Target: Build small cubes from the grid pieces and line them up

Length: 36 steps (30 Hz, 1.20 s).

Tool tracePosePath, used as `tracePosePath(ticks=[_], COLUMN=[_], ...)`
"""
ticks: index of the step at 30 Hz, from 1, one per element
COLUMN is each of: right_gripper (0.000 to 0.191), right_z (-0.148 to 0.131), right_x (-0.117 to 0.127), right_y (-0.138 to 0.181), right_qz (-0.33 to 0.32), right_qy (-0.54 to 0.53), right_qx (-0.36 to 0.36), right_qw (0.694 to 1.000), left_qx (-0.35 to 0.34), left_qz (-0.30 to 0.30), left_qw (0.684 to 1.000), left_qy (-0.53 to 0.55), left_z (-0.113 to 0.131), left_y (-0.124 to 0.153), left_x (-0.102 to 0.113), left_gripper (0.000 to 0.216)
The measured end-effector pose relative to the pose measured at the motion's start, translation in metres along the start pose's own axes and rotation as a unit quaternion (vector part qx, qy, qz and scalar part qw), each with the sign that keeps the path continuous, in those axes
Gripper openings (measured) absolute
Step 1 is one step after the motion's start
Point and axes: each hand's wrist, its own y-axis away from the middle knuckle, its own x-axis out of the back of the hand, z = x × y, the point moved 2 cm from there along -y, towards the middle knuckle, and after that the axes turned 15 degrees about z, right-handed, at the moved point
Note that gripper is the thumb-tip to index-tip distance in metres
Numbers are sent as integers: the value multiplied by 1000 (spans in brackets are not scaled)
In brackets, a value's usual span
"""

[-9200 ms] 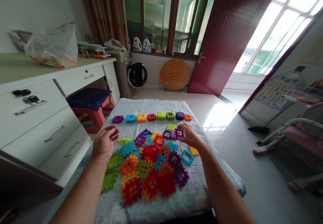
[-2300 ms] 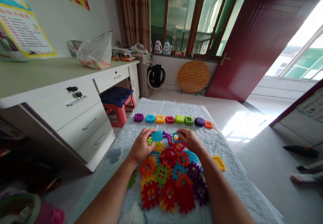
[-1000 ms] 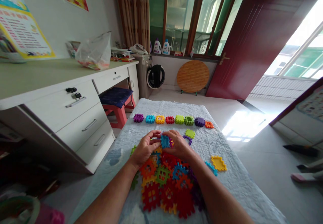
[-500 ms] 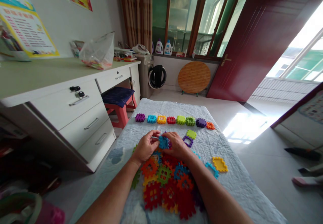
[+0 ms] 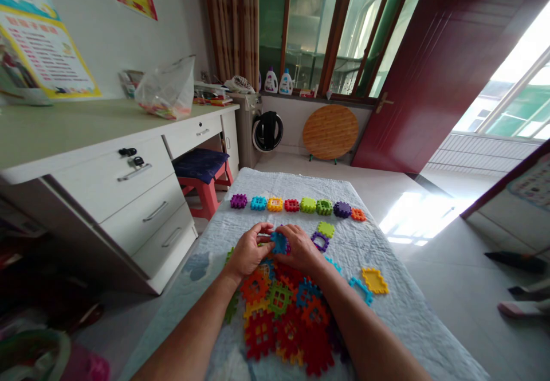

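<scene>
Both hands meet over a heap of interlocking plastic tiles point(image 5: 279, 298) in red, orange, green, yellow and blue. A blue interlocking tile point(image 5: 279, 243) is held between them, with something purple just behind its right edge. My right hand point(image 5: 304, 248) is closed on it from the right, fingers bent over the top. At its left edge, my left hand point(image 5: 250, 249) pinches with thumb and fingertips. Beyond the hands lies a row of small assembled blocks, from a purple block point(image 5: 239, 200) to an orange block point(image 5: 358, 214).
A lime tile point(image 5: 326, 230) and a purple frame tile point(image 5: 319, 242) lie past my right hand. Farther right are a yellow tile point(image 5: 374, 281) and a blue frame tile point(image 5: 361, 291). A desk point(image 5: 129, 180) and a pink stool point(image 5: 206, 189) stand left of the cloth-covered table point(image 5: 412, 323).
My left fingers have shifted slightly at the edge of the blue tile, and the tile has turned a little. The heap and the row of blocks look the same.
</scene>
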Motion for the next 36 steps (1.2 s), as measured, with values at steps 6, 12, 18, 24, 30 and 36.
tracePosePath(ticks=[6, 12, 18, 24, 30, 36], right_gripper=[61, 47, 50, 50, 54, 49], right_z=[1, -6, 3, 22, 27, 36], right_x=[8, 11, -1, -28, -56, -75], right_y=[-3, -12, -47, -108, -151, -158], right_qz=[24, -7, -18, -40, -70, -87], right_qy=[16, 75, 147, 189, 200, 216], right_qx=[-6, 15, 21, -29, -58, -63], right_qw=[1000, 997, 989, 981, 976, 970], left_qx=[20, 31, -48, -68, -52, -60], left_qz=[24, 37, 170, 287, 292, 310], left_qw=[998, 996, 984, 947, 947, 942], left_qy=[45, 76, -32, -127, -124, -115], left_z=[2, -4, -7, -8, -10, -7], left_y=[-2, -4, -13, -21, -22, -22], left_x=[5, 5, 19, 42, 42, 46], left_gripper=[49, 48, 32, 27, 28, 25])
